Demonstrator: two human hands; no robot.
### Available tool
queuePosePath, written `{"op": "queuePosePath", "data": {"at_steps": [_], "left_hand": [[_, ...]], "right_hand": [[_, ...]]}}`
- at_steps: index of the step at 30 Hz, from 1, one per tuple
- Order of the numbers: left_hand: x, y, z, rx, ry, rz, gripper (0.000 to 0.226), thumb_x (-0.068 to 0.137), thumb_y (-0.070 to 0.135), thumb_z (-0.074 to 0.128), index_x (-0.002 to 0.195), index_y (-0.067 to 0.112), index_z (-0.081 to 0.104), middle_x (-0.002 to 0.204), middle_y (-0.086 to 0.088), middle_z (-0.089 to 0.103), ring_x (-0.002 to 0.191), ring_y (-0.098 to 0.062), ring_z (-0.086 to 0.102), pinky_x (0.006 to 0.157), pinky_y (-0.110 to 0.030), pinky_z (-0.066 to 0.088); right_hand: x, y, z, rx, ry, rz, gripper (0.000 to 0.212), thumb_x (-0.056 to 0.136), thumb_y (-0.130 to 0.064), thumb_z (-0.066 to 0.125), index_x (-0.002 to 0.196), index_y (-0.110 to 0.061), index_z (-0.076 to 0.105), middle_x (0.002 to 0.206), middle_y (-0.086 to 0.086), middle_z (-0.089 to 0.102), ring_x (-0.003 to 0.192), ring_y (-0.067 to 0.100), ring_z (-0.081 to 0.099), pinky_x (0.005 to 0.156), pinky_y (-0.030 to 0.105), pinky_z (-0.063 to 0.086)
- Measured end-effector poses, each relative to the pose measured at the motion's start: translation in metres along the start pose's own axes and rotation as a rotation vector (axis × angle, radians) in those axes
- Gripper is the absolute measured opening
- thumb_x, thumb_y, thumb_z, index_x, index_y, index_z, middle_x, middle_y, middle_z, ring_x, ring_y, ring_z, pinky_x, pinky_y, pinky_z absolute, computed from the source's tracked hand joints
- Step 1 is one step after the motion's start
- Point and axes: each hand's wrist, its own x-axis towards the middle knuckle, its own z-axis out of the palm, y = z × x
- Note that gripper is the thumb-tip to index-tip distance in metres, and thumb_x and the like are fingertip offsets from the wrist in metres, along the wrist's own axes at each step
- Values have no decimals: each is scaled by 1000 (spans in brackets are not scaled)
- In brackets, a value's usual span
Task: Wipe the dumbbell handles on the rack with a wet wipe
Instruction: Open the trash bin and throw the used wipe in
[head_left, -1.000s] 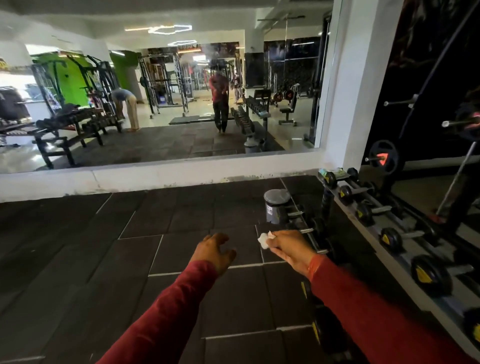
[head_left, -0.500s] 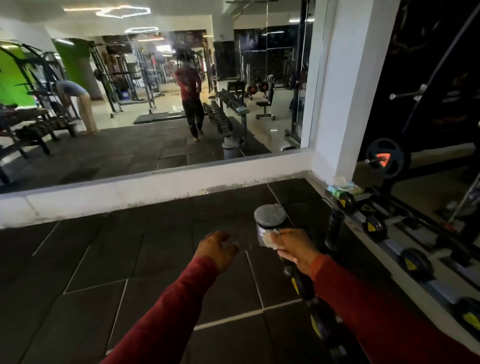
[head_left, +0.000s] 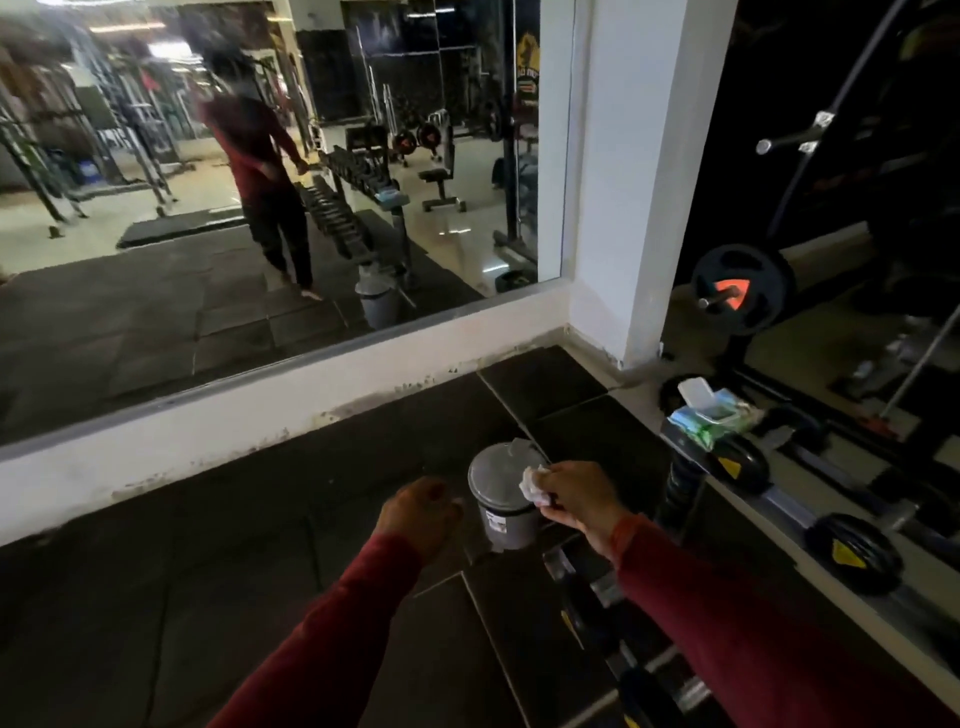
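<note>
Crumpled white wipe (head_left: 532, 486) sat pinched in the right hand (head_left: 582, 501), now directly over the grey bin (head_left: 501, 512), much nearer than a second earlier. Left hand (head_left: 418, 514) hung loosely curled, holding nothing. Dumbbells (head_left: 852, 553) lay on the rack (head_left: 779, 512) alongside; wiping looked finished, disposal next.
</note>
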Motion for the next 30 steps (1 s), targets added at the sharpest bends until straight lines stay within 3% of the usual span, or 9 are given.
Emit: {"op": "queuePosePath", "data": {"at_steps": [2,6,11,13,15,21,24,27,30], "left_hand": [[57,1,-5,1,-28,-8,46,92,36,67,135,20,60,133,-6,62,118,-22,59,101,-35,50],[154,-1,-10,-35,-126,-27,42,92,34,69,131,21,62,129,-5,63,113,-20,61,98,-36,52],[268,-16,-6,-67,-238,-9,42,94,32,67,133,20,59,129,-3,64,110,-18,63,96,-32,53],[315,-27,-6,-33,-265,33,43,94,33,67,134,19,59,132,-3,63,116,-18,62,94,-25,47],[361,-38,-6,-5,-297,60,44,93,34,67,134,18,60,133,-3,63,119,-18,60,92,-22,42],[455,-58,-7,40,-452,31,43,90,38,70,129,22,64,129,-2,65,117,-19,61,98,-28,48],[485,-62,-6,59,-494,43,39,90,34,69,126,19,66,125,-3,68,115,-19,63,90,-21,44],[511,-64,-4,64,-516,46,41,89,34,69,127,18,66,127,-3,68,118,-19,62,98,-25,44],[536,-61,-6,69,-530,47,42,90,34,68,129,18,64,128,-3,66,118,-20,61,101,-30,47]], "right_hand": [[48,-15,6,-17,7,10,13,86,-18,74,96,-13,67,100,12,69,88,24,68,89,47,59],[127,-40,23,-45,64,48,7,86,-16,73,89,-16,67,93,8,68,85,22,67,88,44,60],[220,-53,51,-27,94,79,13,87,-7,67,76,-15,65,77,2,66,74,14,64,72,29,58],[254,-58,68,9,47,113,23,83,-3,61,64,-15,59,71,1,59,66,7,57,58,16,48],[290,-64,82,44,85,151,19,78,-8,61,62,-15,56,72,3,57,67,8,55,55,12,44],[357,-78,115,107,214,227,7,90,-3,58,91,-3,66,79,10,57,68,11,53,59,16,43],[379,-76,123,103,268,265,12,86,-11,65,92,-5,72,80,7,64,73,11,58,64,20,47],[399,-75,127,78,316,279,21,73,-23,73,90,-11,76,86,6,71,80,15,67,75,30,55],[417,-85,131,96,380,290,6,87,-10,71,93,-11,68,87,8,68,82,21,66,85,39,57]]}}
